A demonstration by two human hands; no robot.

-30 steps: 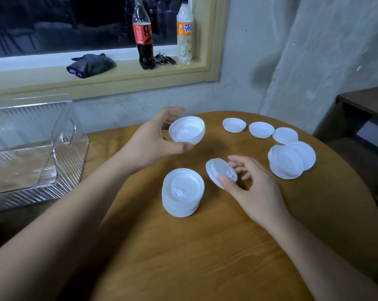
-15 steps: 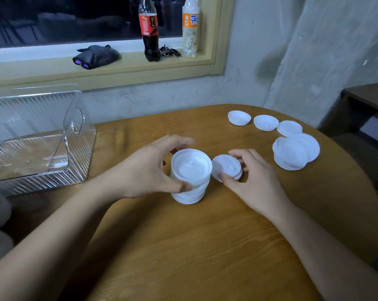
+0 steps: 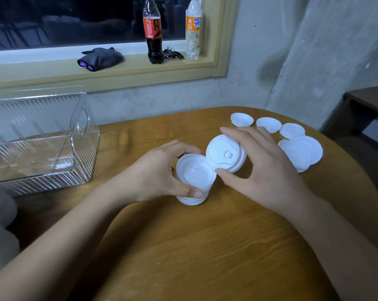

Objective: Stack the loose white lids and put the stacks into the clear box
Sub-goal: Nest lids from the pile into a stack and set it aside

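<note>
A cola bottle (image 3: 153, 33), an orange-labelled bottle (image 3: 193, 29), keys (image 3: 173, 54) and a dark pouch (image 3: 101, 58) sit on the windowsill (image 3: 42, 70). Below stands a round wooden table (image 3: 205, 246).

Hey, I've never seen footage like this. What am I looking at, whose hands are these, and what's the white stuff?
No machine here: a person wears a camera on the head, so this picture looks down at their own hands. The left hand grips a stack of white lids standing on the wooden table. The right hand pinches a single lid, tilted, beside the stack's top. Farther right lie three loose lids and a small pile. The clear box stands at the left.
</note>
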